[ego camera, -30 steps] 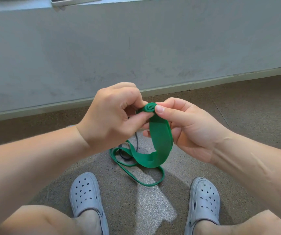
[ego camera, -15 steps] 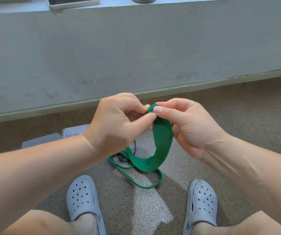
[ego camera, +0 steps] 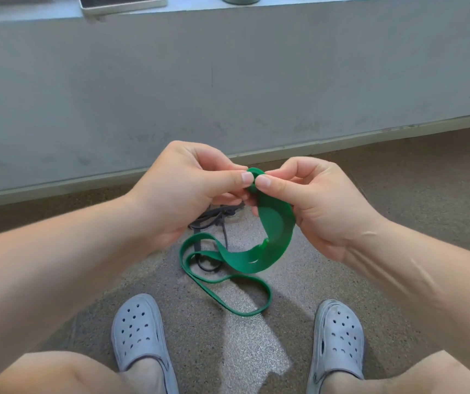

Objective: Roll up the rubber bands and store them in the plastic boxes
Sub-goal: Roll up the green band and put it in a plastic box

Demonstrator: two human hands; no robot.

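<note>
- The green rubber band [ego camera: 275, 234] was held up over the floor [ego camera: 415, 200], with its rolled-up end pinched between both hands.
- The left hand [ego camera: 182, 191] was curled, its thumb and forefinger clamped on the left side of the little roll.
- The right hand [ego camera: 324, 203] was clamped on the roll from the other side. Its thumb tip was set just beside the left thumb tip, and the other fingers were tucked behind the wide strap.
- Below the fingers, the loose part of the band was seen hanging in a curve past the right palm. From there it was laid out on the floor as a thin loop, between the grey clogs [ego camera: 140, 334].
- A dark band [ego camera: 213, 220] was spotted on the floor just behind the green loop, partly hidden by the left hand.
</note>
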